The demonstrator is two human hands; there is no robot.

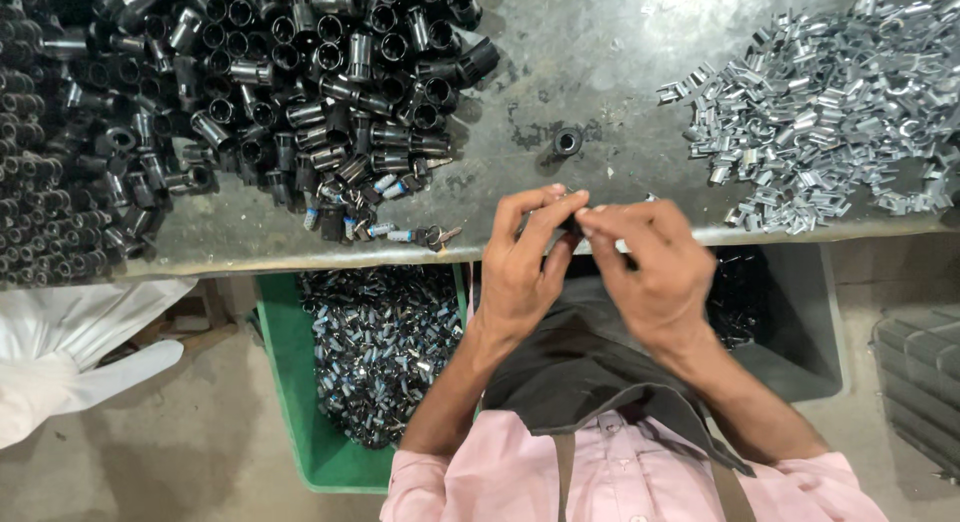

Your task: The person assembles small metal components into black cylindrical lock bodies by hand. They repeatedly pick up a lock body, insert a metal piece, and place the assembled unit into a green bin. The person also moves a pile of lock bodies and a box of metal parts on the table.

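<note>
My left hand (525,262) and my right hand (645,267) meet at the near edge of the grey metal table (590,62). Between their fingertips they pinch a small black cylindrical part (571,224), mostly hidden by the fingers. A large heap of black cylindrical sleeves (230,92) fills the table's far left. A heap of small shiny metal clips (830,102) lies at the right. One lone black sleeve (567,142) stands on the table just beyond my hands. A few finished pieces with blue bands (385,227) lie near the table's edge.
Below the table, a green crate (290,382) holds several assembled black and silver pieces. A dark grey bin (800,332) sits under my right hand. A white sack (70,352) lies at the left on the floor, and a black ribbed object (920,382) at the right.
</note>
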